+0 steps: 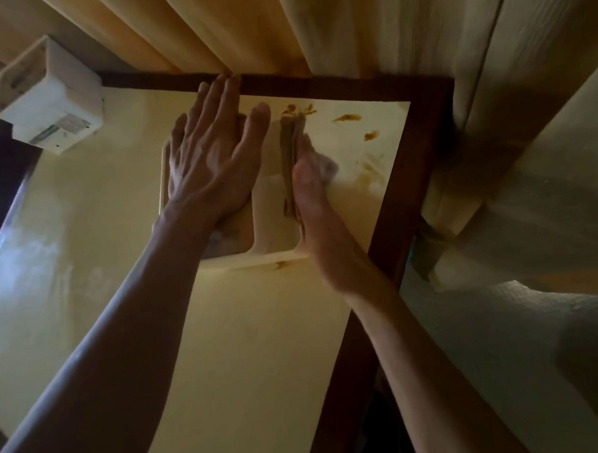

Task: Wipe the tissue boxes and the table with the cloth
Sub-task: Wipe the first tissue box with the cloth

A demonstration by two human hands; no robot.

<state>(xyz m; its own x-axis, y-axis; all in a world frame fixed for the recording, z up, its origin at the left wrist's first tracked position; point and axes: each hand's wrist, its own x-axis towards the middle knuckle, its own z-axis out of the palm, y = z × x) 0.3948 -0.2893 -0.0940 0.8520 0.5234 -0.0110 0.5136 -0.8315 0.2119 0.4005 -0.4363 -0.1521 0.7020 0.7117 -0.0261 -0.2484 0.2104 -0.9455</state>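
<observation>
A flat cream tissue box [274, 234] lies on the cream table [244, 331], near its far right corner. My left hand [212, 154] rests flat on top of the box, fingers spread and gripping nothing. My right hand [310, 198] presses a folded brownish cloth [289, 158] against the box's right side; its fingers are blurred. Brown smears [346, 117] mark the tabletop just beyond and to the right of the cloth. A second, white tissue box [50, 96] sits tilted at the far left corner, away from both hands.
The table has a dark wooden rim [408, 173] along its far and right edges. Yellow curtains [213, 31] hang right behind the far edge. A pale upholstered seat [529, 199] stands close against the right side.
</observation>
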